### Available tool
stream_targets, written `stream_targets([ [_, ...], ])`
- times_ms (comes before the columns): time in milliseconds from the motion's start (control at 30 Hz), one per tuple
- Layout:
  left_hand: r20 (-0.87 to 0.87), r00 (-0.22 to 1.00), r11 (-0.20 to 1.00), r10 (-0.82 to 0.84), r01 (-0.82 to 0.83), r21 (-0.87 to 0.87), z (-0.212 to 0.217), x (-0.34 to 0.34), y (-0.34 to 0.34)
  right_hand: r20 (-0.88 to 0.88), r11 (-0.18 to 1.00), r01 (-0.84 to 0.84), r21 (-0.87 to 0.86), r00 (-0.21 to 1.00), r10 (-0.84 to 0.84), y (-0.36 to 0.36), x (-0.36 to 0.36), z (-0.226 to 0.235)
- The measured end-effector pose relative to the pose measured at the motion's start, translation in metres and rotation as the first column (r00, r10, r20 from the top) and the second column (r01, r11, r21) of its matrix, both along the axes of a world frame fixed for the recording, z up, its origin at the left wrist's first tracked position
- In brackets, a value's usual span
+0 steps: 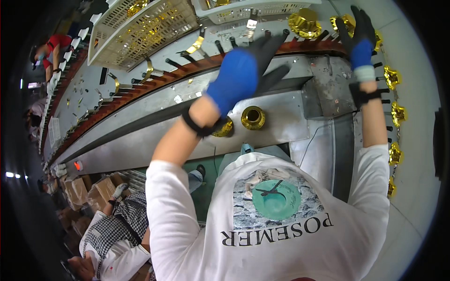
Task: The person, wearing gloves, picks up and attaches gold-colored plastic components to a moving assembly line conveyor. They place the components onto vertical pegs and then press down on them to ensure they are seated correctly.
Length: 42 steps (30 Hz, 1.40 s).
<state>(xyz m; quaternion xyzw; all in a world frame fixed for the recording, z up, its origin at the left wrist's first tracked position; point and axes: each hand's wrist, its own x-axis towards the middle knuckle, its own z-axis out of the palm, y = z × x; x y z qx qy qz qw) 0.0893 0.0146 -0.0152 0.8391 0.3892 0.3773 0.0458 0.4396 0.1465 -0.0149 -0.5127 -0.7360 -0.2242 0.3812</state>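
Right, out at the bend of the line, my right hand point(363, 40) is stretched over a gold cup-shaped piece point(348, 20), thumb to one side, fingers to the other, all spread wide. The gold shows in the gap between them; whether glove and gold actually touch, I cannot tell. Just left of that, a second gold piece point(304, 23) sits by the pegs point(220, 48), between my two hands and nearer the right one.

Over to my left hand point(241, 68): fingers long and straight, pointing up towards the line, thumb held well away, nothing to be seen in its grasp, though it's a bit blurred. Closer to my chest, on the metal desk point(286, 126), a gold cup point(253, 125) stands mouth up, below that hand and clear of its fingertips. Beside it, another gold cup point(226, 129) peeks out from behind my black wristband point(194, 124).

Down the right-hand side, past my right wrist, more gold pieces point(393, 77) run in a row along the line. Across the line there's a pale crate point(126, 42) with gold inside, and a second crate point(281, 8) next to it. Lower left, a co-worker point(112, 234) in checks, near cardboard boxes point(101, 192).
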Motion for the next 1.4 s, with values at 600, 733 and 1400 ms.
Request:
stream_targets([
  [600, -0.031, 0.994, 0.942, 0.105, -0.109, -0.317, 0.000, -0.056, -0.029, -0.273, 0.756, -0.488, -0.436, 0.872, 0.406, -0.145, -0.098, -0.022],
  [733, -0.292, 0.924, 0.634, 0.248, -0.383, -0.672, -0.087, -0.137, -0.100, -0.373, 0.446, -0.613, -0.652, 0.771, 0.516, -0.178, -0.141, -0.109],
  [1400, -0.040, 0.997, 0.889, 0.072, -0.083, -0.449, -0.031, -0.005, -0.064, -0.162, 0.947, -0.252, -0.199, 0.962, 0.222, -0.061, -0.005, -0.027],
])
